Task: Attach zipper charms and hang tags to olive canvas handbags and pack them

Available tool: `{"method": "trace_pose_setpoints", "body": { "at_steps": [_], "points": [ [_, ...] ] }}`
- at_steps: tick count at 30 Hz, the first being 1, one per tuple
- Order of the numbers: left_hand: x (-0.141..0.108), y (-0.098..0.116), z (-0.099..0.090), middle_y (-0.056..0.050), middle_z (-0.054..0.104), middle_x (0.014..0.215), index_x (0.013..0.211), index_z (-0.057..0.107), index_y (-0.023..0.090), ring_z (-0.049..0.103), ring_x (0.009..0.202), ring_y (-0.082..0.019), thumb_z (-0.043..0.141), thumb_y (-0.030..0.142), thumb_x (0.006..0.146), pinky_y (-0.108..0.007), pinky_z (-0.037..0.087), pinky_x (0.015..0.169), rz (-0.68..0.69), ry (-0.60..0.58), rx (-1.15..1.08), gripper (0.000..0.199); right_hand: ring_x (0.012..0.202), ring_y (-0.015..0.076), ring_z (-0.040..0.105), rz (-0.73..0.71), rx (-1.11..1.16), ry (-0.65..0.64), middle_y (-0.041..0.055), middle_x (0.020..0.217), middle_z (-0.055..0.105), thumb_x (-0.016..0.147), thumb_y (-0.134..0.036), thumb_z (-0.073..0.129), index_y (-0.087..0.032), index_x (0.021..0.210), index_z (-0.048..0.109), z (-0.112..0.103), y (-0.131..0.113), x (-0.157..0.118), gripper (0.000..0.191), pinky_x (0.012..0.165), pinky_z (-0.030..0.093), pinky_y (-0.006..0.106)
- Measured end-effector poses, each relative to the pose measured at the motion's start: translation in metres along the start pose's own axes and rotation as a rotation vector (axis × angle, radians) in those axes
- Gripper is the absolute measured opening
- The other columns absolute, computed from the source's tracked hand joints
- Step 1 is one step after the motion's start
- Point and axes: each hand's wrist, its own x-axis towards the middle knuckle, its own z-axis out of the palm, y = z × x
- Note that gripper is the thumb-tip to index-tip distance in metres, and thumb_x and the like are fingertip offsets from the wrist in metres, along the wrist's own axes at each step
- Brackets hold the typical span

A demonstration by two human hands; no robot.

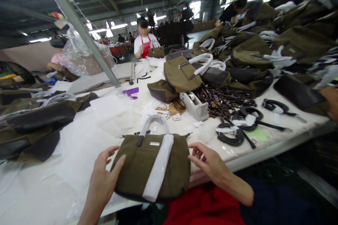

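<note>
An olive canvas handbag point(150, 168) with dark trim lies flat on the white-covered worktable point(71, 158), right in front of me. A white protective strip point(158, 168) runs down its front, and its wrapped handle point(154, 121) arches up at the far side. My left hand point(102, 182) stands against the bag's left side, fingers spread. My right hand point(208, 160) is at the upper right corner, with its fingertips at or just above the bag's edge. Neither hand grips the bag.
Finished olive bags point(250, 50) are heaped at the far right, and more point(39, 119) lie at the left. Between them are a tape dispenser point(194, 106), coiled black straps point(231, 134) and dark hardware point(221, 101). A co-worker in a red apron point(144, 40) stands beyond the table.
</note>
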Motion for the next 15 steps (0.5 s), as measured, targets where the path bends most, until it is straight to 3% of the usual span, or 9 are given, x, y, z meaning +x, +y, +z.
{"method": "trace_pose_setpoints", "body": {
  "at_steps": [2, 5, 10, 13, 15],
  "points": [
    [0.009, -0.009, -0.001, -0.012, 0.062, 0.125, 0.116, 0.061, 0.019, 0.056, 0.119, -0.034, 0.075, 0.059, 0.069, -0.046, 0.044, 0.102, -0.129, -0.031, -0.062, 0.063, 0.067, 0.0163, 0.06, 0.211, 0.165, -0.074, 0.0015, 0.078, 0.06, 0.091, -0.047, 0.058, -0.018, 0.109, 0.057, 0.002, 0.008, 0.0, 0.034, 0.055, 0.048, 0.026],
    [0.011, -0.009, 0.001, -0.011, 0.065, 0.124, 0.121, 0.059, 0.019, 0.061, 0.113, -0.029, 0.074, 0.053, 0.073, -0.041, 0.047, 0.1, -0.349, -0.18, -0.275, 0.061, 0.066, 0.017, 0.06, 0.32, 0.405, -0.162, 0.0001, 0.078, 0.059, 0.087, -0.053, 0.061, -0.018, 0.11, 0.051, 0.015, 0.012, 0.006, 0.043, 0.049, 0.045, 0.025],
    [-0.012, 0.007, 0.004, -0.007, 0.063, 0.13, 0.125, 0.059, 0.025, 0.061, 0.116, -0.026, 0.075, 0.046, 0.075, -0.039, 0.045, 0.104, -0.451, -0.114, -0.388, 0.057, 0.076, 0.015, 0.057, 0.195, 0.461, -0.044, 0.001, 0.086, 0.061, 0.081, -0.039, 0.068, -0.016, 0.107, 0.053, 0.025, 0.008, 0.03, 0.038, 0.067, 0.046, 0.026],
    [-0.03, 0.004, 0.003, -0.006, 0.061, 0.133, 0.122, 0.062, 0.027, 0.055, 0.125, -0.03, 0.07, 0.052, 0.077, -0.041, 0.044, 0.105, -0.46, -0.119, -0.415, 0.052, 0.078, 0.0157, 0.058, 0.148, 0.369, -0.028, 0.0027, 0.089, 0.063, 0.084, -0.038, 0.065, -0.016, 0.11, 0.057, 0.01, 0.01, 0.045, 0.035, 0.068, 0.044, 0.026],
    [-0.039, -0.004, 0.004, -0.006, 0.062, 0.131, 0.112, 0.067, 0.026, 0.055, 0.125, -0.033, 0.075, 0.056, 0.07, -0.039, 0.051, 0.098, -0.431, -0.111, -0.427, 0.052, 0.076, 0.0161, 0.059, 0.125, 0.264, -0.079, 0.003, 0.087, 0.065, 0.086, -0.039, 0.063, -0.016, 0.109, 0.061, -0.005, 0.014, 0.056, 0.032, 0.067, 0.043, 0.027]
  ]
}}
